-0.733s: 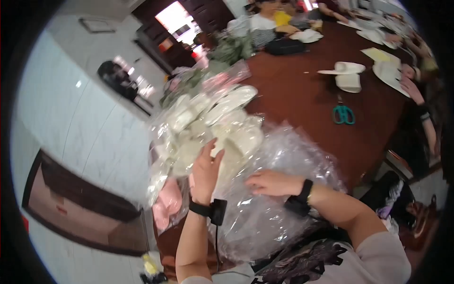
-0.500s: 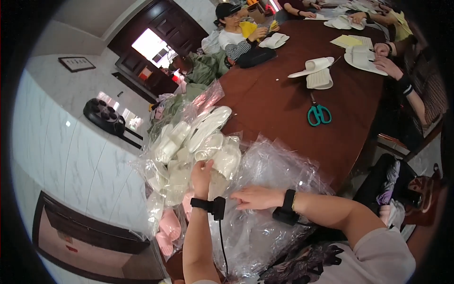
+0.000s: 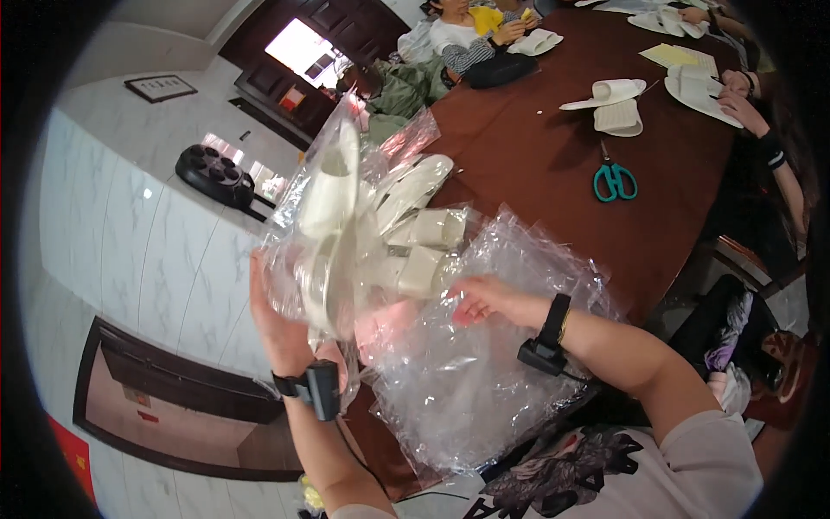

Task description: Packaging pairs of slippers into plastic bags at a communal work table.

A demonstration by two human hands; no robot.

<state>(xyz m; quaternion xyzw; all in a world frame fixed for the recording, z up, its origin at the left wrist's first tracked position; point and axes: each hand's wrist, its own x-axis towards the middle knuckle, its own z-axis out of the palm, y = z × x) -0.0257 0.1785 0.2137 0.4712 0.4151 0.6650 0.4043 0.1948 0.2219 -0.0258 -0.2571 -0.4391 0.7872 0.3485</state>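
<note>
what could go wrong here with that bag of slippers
The left hand holds the clear bag of white slippers up off the table from one side only, so it could tip and spill. The right hand reaches in among loose plastic, where the thin film might tear or snag. The scissors lie open-ended nearby on the table, a hazard if the bag swings that way.

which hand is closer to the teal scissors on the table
Right. The right hand grips the clear plastic bag of white slippers, below-left of the teal scissors; the left hand holds the bag's far side, farther left.
</note>
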